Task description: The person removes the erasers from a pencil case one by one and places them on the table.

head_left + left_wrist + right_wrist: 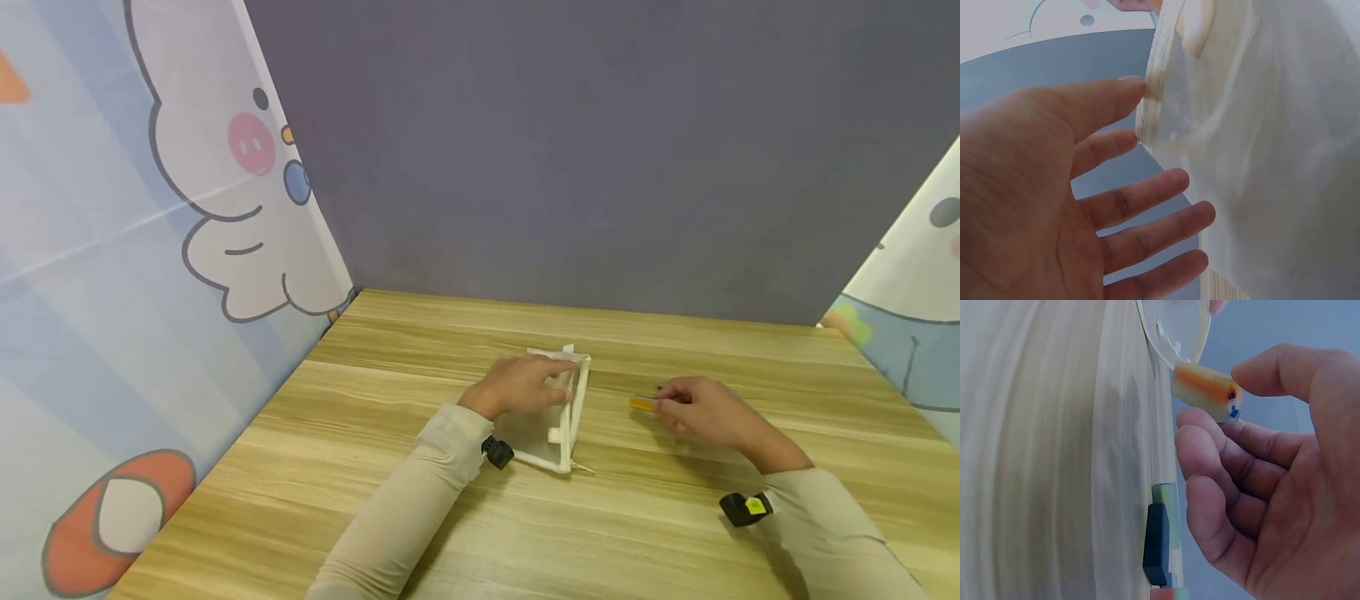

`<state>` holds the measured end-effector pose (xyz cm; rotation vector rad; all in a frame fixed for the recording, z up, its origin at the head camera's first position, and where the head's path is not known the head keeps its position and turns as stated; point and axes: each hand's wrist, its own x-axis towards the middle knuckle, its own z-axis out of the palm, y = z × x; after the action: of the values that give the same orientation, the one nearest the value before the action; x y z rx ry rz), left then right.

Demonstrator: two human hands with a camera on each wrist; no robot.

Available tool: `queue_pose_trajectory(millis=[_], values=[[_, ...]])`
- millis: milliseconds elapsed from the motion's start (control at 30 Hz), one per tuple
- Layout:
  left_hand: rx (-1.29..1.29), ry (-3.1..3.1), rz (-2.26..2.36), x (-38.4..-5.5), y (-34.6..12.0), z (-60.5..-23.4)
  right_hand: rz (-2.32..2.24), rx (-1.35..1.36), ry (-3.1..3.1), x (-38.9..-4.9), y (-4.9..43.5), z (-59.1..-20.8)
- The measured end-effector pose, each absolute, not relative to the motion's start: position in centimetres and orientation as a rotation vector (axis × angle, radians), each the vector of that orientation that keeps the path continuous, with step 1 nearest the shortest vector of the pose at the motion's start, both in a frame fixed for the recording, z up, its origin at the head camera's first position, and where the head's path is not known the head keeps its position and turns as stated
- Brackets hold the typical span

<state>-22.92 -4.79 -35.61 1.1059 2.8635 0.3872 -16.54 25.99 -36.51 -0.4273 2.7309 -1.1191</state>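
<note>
A white mesh zip pouch (525, 433) lies on the table with its zipper side gaping. My left hand (525, 383) reaches over it, thumb and forefinger holding the zipper edge (1155, 81); the other fingers (1160, 244) stay spread. Inside the pouch is a small pale piece (554, 434), seen through the mesh. To the right of the pouch, my right hand (701, 408) pinches a small orange-and-white block (1204, 390), perhaps an eraser, with dark ink marks on its end. This block is above the table, apart from the pouch.
Beneath the right hand, a dark block (1157, 544), a green one (1165, 494) and a red-and-green piece (1169, 594) sit on the wood-grain table (300, 500). A grey panel (600, 150) rises behind; a cartoon-printed sheet (90, 250) borders the left side.
</note>
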Motion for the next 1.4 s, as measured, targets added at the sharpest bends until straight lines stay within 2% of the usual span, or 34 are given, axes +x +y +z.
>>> queue_pose_trajectory(millis=[533, 1033, 1400], values=[[0.994, 2.917, 0.317, -23.1, -5.1, -35.7, -1.147, -0.387, 2.732, -17.2, 27.1, -36.4], [1.085, 2.866, 0.397, -23.4, -5.8, -35.2, -1.109, -0.365, 2.746, -17.0, 28.0, -36.7], [1.055, 2.774, 0.376, -23.4, -6.1, -34.9, -1.087, -0.352, 2.765, -17.2, 28.3, -36.9]])
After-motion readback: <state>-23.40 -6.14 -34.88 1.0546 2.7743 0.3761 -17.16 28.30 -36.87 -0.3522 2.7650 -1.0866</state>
